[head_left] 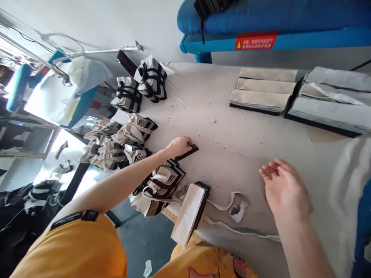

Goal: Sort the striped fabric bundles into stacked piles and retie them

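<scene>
My left hand reaches out over the pale cloth-covered table, its fingers closed on a flat black strip that lies at or just above the surface. What the strip is made of, I cannot tell. My right hand hovers palm inward over the table's right half, fingers loosely bent and apart, with nothing in it. Near me a stack of beige and black cut pieces sits at the table edge. Tied bundles of fabric pieces lie just below my left hand. A white fabric strip curls beside the stack.
More tied bundles stand along the table's left side. Flat beige stacks and grey-white stacks lie at the back right. A blue padded machine arm crosses above the far edge. Bits of dark thread dot the cloth.
</scene>
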### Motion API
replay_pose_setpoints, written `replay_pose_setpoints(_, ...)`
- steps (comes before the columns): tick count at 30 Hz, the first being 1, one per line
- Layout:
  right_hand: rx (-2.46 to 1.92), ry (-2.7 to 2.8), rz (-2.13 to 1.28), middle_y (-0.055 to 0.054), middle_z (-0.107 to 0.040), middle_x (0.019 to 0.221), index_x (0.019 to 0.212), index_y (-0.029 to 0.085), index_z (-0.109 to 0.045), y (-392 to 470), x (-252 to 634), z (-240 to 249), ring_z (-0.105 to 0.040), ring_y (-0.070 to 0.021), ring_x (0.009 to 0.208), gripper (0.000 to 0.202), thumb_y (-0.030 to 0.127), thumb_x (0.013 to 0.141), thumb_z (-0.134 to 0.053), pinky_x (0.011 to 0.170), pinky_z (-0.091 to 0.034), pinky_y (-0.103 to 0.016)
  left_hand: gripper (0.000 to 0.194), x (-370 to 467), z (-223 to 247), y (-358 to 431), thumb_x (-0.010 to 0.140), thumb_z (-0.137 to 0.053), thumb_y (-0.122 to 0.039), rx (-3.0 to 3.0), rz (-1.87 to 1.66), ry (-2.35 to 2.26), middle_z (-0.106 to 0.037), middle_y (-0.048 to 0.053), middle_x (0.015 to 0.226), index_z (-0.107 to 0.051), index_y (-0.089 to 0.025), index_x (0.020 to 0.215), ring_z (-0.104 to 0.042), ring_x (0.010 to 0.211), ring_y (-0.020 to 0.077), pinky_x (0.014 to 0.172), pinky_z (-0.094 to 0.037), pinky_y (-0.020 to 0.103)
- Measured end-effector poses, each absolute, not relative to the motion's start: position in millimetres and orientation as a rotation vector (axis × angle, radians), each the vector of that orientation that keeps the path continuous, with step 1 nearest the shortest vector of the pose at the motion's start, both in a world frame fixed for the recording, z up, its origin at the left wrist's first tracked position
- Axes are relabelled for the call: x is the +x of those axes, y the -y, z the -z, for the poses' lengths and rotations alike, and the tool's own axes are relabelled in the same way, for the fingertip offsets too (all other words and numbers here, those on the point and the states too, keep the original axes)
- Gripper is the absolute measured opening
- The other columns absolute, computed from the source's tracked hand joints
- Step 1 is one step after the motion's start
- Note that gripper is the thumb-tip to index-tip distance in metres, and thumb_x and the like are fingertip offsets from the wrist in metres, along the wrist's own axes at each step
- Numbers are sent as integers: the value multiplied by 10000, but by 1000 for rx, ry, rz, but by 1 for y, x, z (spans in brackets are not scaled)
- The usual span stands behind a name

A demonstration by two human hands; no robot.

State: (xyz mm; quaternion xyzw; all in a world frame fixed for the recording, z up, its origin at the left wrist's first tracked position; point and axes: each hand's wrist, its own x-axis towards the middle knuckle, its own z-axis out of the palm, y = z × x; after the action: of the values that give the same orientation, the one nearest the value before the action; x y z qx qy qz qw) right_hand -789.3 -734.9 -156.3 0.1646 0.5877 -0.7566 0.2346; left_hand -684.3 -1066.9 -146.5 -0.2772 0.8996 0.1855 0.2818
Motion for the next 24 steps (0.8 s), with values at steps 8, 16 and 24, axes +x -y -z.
replay_pose_setpoints(8, -479, -1644, 1913, -82, -661, 1330, 1270, 313, -641, 766, -751, 71, -612, -257, 1285, 404, 523, 927, -682, 1109, -508, -473, 196, -673, -6, 992, 815, -720, -318, -565, -1859, -2337, -686, 23, 818, -588, -194, 889, -652, 772, 153, 741, -555, 306)
replay_pose_setpoints(16, -628, -1606, 1833, -42, -757, 957, 1040, 228, -743, 769, -709, -25, -696, -208, 915, 321, 511, 890, -758, 825, -570, -347, 145, -642, -94, 934, 855, -720, -275, -296, -1961, -2719, -619, -9, 771, -585, -230, 878, -573, 693, 128, 628, -535, 279)
replay_pose_setpoints(24, -613, -1471, 2021, -12, -740, 759, 894, 216, -749, 714, -689, -70, -706, -177, 675, 204, 420, 911, -756, 654, -580, -311, 136, -630, -133, 896, 860, -713, -264, -63, -2105, -2740, -666, 20, 893, -622, -211, 945, -619, 767, 131, 685, -564, 269)
